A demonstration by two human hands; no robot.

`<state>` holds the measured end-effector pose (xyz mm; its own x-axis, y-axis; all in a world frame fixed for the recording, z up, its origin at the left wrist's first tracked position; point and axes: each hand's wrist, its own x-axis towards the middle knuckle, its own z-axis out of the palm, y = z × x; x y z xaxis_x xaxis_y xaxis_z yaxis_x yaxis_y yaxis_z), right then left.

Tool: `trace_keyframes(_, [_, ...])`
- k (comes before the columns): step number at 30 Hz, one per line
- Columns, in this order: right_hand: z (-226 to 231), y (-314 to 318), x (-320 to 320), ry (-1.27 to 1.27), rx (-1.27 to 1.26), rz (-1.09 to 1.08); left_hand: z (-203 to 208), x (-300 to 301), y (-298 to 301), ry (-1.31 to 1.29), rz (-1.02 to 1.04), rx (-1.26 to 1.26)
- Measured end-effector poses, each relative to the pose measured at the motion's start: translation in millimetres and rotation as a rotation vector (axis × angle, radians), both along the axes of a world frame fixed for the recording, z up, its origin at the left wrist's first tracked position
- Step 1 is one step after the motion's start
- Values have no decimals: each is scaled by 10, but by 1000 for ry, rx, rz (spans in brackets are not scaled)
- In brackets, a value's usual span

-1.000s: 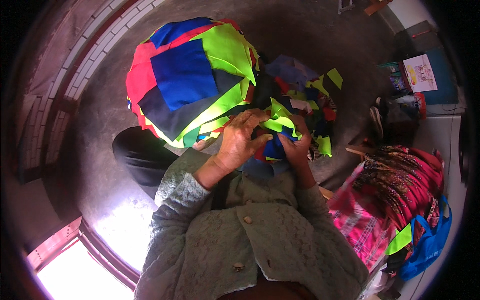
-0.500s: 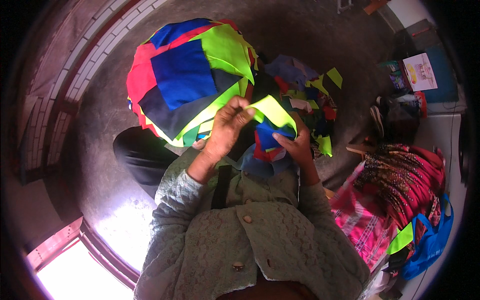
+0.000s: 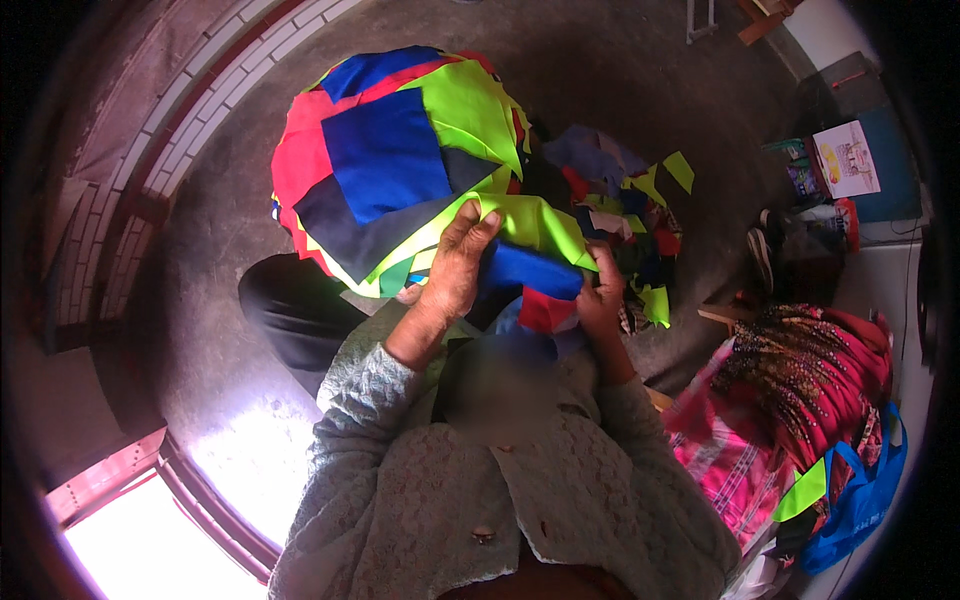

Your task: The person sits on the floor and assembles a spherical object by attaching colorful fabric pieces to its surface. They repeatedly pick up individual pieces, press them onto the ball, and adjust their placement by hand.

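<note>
A neon yellow-green piece of cloth (image 3: 540,226) is spread taut between my hands. My left hand (image 3: 458,268) pinches its left end between thumb and fingers, and my right hand (image 3: 602,298) grips the right end. Just below it hangs a blue piece of cloth (image 3: 530,270), close to my right fingers; whether it is joined to the yellow-green one I cannot tell. Over my lap lies a red scrap (image 3: 548,311). Beyond my left hand stands a big round bundle (image 3: 388,155) covered in blue, black, red and yellow-green cloth pieces.
A loose heap of mixed cloth scraps (image 3: 640,222) lies on the floor beyond my right hand. To the right are a red patterned cloth (image 3: 800,375) and a blue bag (image 3: 862,500). A white card (image 3: 847,158) and shoes (image 3: 762,250) sit farther off.
The yellow-green cloth was curled in a loop and is now pulled out flatter between my hands. More of the blue piece shows. The view has shifted slightly.
</note>
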<state>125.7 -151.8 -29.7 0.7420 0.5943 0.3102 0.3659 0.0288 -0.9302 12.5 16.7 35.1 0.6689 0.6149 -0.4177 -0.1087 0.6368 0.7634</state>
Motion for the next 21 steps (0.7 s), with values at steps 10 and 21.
trace_keyframes(10, [3, -176, -8, 6, -72, 115, -293, 34, -306, -114, -166, 394])
trace_keyframes(21, [245, 21, -214, 345, -31, -3, -252, -33, -407, 3, -396, 664])
